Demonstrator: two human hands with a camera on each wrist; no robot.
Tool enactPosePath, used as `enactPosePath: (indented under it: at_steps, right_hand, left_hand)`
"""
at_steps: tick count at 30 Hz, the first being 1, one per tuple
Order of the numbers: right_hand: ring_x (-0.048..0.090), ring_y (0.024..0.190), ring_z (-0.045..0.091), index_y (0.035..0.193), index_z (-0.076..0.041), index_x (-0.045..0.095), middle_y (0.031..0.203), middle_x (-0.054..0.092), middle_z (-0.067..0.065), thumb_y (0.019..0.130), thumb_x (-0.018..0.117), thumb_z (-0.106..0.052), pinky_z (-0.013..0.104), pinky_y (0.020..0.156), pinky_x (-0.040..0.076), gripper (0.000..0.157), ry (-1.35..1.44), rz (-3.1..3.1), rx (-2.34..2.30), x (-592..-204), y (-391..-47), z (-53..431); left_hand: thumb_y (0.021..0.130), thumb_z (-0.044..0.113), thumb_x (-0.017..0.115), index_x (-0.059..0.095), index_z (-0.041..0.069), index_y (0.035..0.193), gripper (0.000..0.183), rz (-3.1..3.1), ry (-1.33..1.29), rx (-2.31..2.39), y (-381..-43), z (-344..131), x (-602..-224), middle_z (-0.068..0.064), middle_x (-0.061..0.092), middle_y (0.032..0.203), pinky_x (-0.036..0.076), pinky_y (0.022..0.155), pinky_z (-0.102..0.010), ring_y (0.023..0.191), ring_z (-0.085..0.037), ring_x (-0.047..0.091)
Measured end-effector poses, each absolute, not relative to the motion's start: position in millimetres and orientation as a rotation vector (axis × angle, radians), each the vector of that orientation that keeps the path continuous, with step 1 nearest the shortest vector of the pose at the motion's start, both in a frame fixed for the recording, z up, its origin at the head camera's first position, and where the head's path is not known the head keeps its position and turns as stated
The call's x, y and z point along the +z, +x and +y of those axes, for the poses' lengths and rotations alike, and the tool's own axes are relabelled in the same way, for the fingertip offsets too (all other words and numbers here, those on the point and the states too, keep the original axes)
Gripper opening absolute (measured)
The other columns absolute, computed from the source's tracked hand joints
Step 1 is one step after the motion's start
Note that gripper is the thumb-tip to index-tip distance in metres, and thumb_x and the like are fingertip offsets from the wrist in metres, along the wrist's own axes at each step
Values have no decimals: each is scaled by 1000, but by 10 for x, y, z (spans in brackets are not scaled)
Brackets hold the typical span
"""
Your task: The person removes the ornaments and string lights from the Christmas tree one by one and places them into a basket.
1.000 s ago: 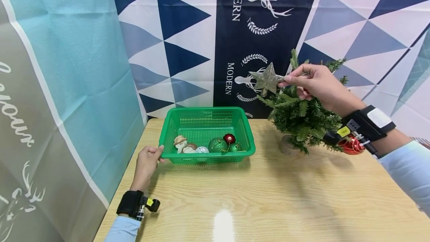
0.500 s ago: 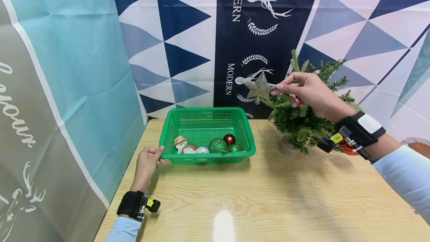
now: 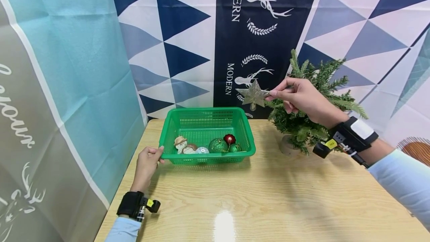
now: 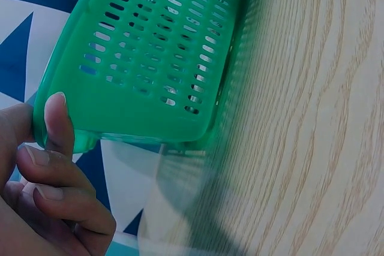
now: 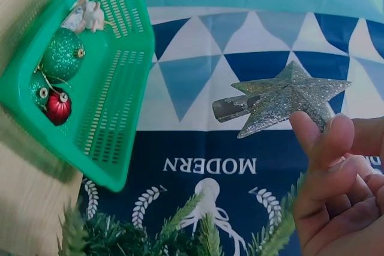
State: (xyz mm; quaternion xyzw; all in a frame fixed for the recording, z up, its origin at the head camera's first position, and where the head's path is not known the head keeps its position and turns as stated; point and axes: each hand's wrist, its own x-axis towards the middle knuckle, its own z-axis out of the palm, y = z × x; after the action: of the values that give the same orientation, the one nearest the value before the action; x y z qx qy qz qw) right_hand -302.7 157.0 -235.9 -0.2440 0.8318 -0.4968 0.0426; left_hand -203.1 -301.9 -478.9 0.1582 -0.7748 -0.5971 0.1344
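My right hand [image 3: 302, 98] pinches a glittery silver star tree topper [image 3: 254, 94] by one of its points, in the air between the basket and the small Christmas tree. In the right wrist view the star [image 5: 291, 97] shows a short hollow socket at its base. My left hand [image 3: 146, 163] grips the near left corner of a green plastic basket [image 3: 208, 156]; in the left wrist view its thumb and forefinger [image 4: 58, 118] pinch the rim. Inside the basket lie a snowman ornament [image 3: 180, 144], a large green bauble [image 3: 217, 145], a smaller green one, a red one [image 3: 229, 139] and a pale silver one.
The green Christmas tree [image 3: 304, 122] stands on a pale base [image 3: 288, 145] at the right, partly behind my right hand. A wooden table [image 3: 208, 193] carries everything. Patterned cloth [image 3: 188, 59] hangs behind, and a blue and grey curtain [image 3: 80, 66] hangs along the left.
My right hand has moved left and down with the star, away from the tree and closer to the basket. The left hand and basket stay where they were.
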Motion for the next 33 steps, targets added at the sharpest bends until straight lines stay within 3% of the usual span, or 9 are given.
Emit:
enactPosePath:
  at_steps: [12,20,27,33]
  right_hand:
    - [50,52,23,114,-2,62,103,79,2,105,65,-26,33,47,38,26,-754,2563,-1462,-2427,-2975,1449]
    - [50,52,24,114,-2,63,103,79,2,104,66,-28,32,48,39,28,-727,2548,-1460,-2491,-2990,1452]
    - [51,54,28,114,-2,62,105,78,4,104,65,-29,33,49,41,29,-718,2545,-1450,-2529,-2987,1432]
    - [51,54,28,113,-2,62,105,78,5,104,66,-29,35,49,42,28,-725,2548,-1424,-2588,-2979,1399]
  left_hand:
    - [105,39,62,55,4,103,36,-2246,454,-1742,-2027,-3027,-4794,-21,71,79,39,60,-31,73,-44,56]
    - [105,38,62,56,3,103,35,-2237,440,-1751,-2030,-3024,-4788,-16,71,75,36,57,-30,59,-26,50]
    - [105,37,63,55,3,102,35,-2230,448,-1759,-2032,-3020,-4769,-10,70,71,36,55,-29,60,-29,51]
    - [105,36,63,55,3,103,34,-2235,468,-1763,-2035,-3016,-4757,-8,70,70,36,57,-29,57,-20,48]
